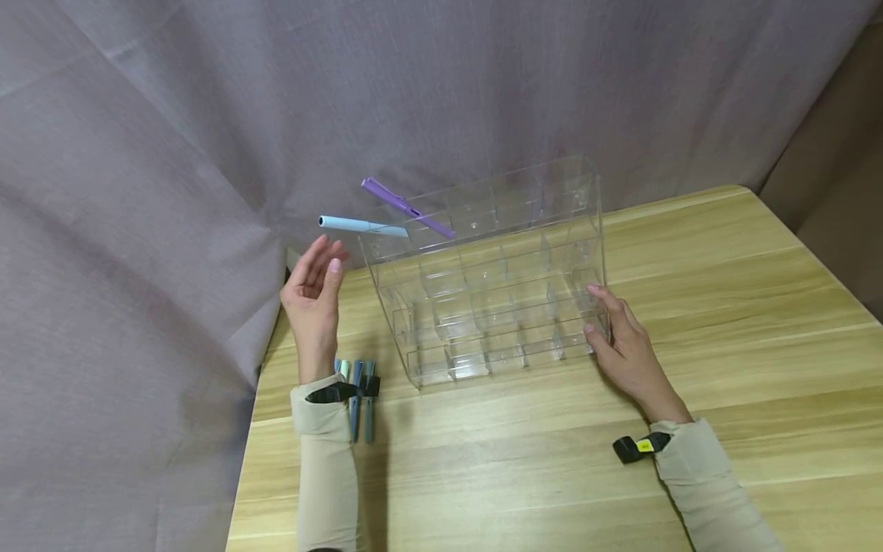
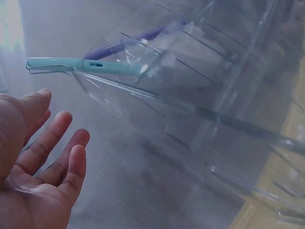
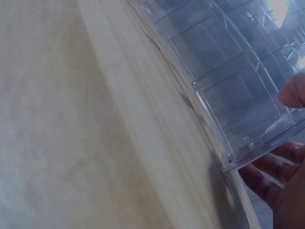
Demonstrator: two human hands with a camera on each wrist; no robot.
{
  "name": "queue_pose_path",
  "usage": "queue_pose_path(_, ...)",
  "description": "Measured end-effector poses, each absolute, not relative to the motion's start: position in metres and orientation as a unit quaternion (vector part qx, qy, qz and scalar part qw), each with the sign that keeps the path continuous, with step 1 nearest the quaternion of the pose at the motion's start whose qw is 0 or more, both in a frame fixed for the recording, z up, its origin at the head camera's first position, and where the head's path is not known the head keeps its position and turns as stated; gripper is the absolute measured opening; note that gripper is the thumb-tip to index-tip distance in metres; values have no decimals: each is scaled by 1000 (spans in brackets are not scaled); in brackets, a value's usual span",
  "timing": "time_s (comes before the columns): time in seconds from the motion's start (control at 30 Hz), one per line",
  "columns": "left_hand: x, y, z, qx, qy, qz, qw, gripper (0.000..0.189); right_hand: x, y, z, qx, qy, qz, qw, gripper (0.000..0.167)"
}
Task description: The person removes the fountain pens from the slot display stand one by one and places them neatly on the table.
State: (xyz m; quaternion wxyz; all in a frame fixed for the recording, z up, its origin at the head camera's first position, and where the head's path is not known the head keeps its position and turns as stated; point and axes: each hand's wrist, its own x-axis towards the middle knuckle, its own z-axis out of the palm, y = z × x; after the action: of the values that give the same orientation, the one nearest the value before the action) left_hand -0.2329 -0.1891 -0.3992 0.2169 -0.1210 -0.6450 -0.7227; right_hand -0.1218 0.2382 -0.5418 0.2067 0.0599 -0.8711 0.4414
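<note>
A clear acrylic organizer with tiers of small compartments stands on the table. At its top left, a light blue pen and a purple pen lean in the top tier, their upper ends sticking out past the edge. My left hand is just below the blue pen's outer end, fingers loosely bent and holding nothing; the left wrist view shows a gap between fingertips and pen. My right hand grips the organizer's lower right side, thumb at the front and fingers behind the side wall.
Several pens in blue and green shades lie on the wooden table beside the left wrist, partly hidden by the sleeve and wrist camera. A grey curtain hangs behind the table and along its left side.
</note>
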Motion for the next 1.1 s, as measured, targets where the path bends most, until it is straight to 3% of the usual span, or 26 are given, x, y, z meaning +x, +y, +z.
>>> queue_pose_path(1.1, -251, -164, -370, -158, -647, -707, 239, 40, -120, 236, -543, 60, -870, 441, 210, 69)
